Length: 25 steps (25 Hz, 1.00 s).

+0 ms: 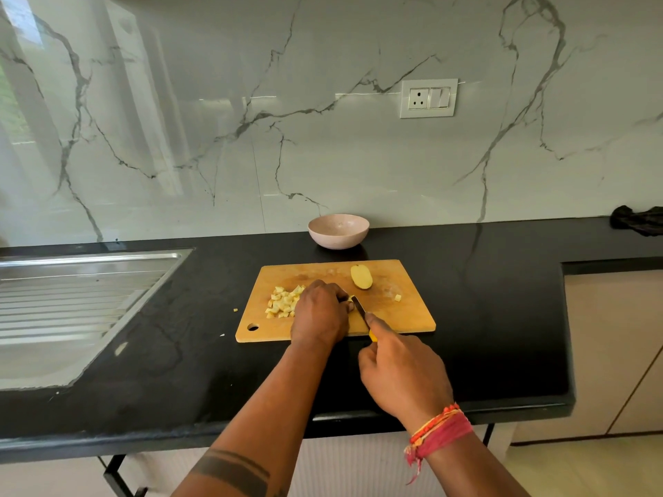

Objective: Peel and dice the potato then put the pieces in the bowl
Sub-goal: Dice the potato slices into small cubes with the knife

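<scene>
A glossy black stone countertop [466, 317] carries a rectangular wooden cutting board [401, 313]. On it the left hand [319, 313] curls its fingers down over a potato piece that is mostly hidden. The right hand [401, 374] grips a yellow-handled knife [362, 312], blade beside the left fingertips. A heap of pale diced potato cubes [283, 301] lies left, an uncut peeled potato half [361, 276] behind, and a round pink speckled bowl [338, 231] beyond the board.
</scene>
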Each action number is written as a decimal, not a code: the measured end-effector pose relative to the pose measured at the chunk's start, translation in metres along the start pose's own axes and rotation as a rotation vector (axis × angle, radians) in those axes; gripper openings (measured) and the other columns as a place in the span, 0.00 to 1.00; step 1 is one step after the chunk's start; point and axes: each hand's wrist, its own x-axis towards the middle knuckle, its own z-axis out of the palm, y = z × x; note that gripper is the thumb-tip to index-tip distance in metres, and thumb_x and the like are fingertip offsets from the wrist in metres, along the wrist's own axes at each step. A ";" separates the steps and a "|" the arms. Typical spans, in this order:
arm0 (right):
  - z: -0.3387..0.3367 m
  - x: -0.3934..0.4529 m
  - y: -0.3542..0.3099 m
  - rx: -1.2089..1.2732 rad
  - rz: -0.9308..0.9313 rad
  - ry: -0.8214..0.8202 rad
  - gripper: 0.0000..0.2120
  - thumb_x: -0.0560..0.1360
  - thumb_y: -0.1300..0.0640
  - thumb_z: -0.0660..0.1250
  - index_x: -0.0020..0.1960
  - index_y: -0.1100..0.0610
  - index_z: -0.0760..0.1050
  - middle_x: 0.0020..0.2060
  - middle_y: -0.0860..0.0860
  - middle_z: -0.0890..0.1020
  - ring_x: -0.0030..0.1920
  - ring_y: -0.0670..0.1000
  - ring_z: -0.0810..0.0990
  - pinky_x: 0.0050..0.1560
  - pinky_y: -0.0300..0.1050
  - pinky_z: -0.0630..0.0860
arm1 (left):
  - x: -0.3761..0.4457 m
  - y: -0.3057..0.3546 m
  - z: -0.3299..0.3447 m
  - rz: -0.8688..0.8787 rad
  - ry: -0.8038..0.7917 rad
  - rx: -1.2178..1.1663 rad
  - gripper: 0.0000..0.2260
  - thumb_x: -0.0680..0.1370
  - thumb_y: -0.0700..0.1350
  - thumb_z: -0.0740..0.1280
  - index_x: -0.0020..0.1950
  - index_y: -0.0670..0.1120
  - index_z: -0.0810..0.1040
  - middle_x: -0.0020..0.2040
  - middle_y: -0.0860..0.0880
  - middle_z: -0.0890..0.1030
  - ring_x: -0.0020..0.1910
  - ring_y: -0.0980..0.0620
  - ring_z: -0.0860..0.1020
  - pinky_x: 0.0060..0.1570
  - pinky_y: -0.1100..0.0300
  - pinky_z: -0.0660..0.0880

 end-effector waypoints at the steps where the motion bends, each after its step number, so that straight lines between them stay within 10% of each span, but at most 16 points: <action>1: 0.000 0.001 0.001 0.018 0.006 0.003 0.27 0.81 0.49 0.58 0.80 0.43 0.60 0.33 0.44 0.76 0.32 0.45 0.76 0.32 0.41 0.76 | 0.000 0.000 0.000 -0.007 0.008 -0.008 0.10 0.79 0.48 0.72 0.60 0.50 0.83 0.58 0.51 0.78 0.55 0.53 0.77 0.55 0.60 0.74; 25: -0.009 0.005 0.006 0.104 0.019 -0.029 0.26 0.80 0.48 0.59 0.78 0.40 0.64 0.35 0.44 0.79 0.34 0.46 0.78 0.32 0.41 0.75 | -0.003 0.001 0.000 -0.005 0.017 -0.017 0.09 0.81 0.46 0.68 0.60 0.51 0.83 0.57 0.50 0.78 0.54 0.53 0.76 0.54 0.59 0.75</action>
